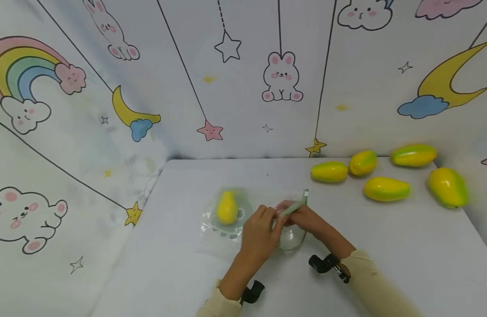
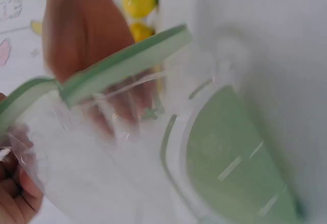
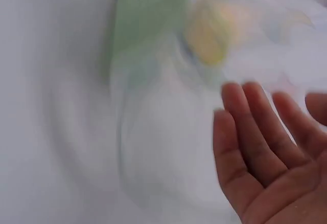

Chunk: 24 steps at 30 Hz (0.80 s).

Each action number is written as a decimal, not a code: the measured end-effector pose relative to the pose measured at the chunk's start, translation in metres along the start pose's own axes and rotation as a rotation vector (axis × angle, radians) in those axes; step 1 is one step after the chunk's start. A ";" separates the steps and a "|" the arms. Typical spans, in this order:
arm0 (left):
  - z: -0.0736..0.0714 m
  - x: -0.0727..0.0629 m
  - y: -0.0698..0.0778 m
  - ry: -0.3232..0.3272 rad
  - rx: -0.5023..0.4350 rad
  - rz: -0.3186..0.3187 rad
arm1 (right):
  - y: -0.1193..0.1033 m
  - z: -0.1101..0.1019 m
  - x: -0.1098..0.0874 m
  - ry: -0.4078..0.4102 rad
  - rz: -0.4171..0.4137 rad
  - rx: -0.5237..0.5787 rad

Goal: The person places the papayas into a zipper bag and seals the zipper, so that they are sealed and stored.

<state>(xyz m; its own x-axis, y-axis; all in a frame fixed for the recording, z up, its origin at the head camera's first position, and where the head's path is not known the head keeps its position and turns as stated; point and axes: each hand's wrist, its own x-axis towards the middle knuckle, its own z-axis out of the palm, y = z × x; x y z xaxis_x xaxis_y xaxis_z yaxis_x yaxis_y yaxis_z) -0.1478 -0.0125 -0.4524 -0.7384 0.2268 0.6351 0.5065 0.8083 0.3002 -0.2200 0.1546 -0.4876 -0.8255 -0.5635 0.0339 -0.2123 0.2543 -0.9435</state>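
A clear zip bag with a green zip strip and a printed green panel is held up above the table. At its edge, my left hand pinches the film with thumb and fingers. My right hand is at the bag's top, its fingers extended and seen through the film in the left wrist view; I cannot tell whether they are inside or behind it. The right wrist view shows this hand with straight, spread fingers holding nothing. Left of the hands, a yellow fruit lies at another clear bag with green print.
Several yellow-green fruits, including one nearest the hands and one at the right edge, lie at the back right of the white table. A wall with cartoon drawings stands behind it.
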 end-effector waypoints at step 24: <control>-0.038 -0.033 -0.011 -0.356 0.125 -0.409 | 0.043 -0.194 -0.105 0.124 0.502 -0.933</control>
<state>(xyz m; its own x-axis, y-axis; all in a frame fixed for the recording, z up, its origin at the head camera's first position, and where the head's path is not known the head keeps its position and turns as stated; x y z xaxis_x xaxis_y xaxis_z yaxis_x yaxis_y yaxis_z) -0.1120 -0.0494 -0.4493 -0.9797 0.0330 0.1980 0.1062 0.9223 0.3717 -0.2439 0.3777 -0.4676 -0.9660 -0.1566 -0.2056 -0.1066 0.9662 -0.2346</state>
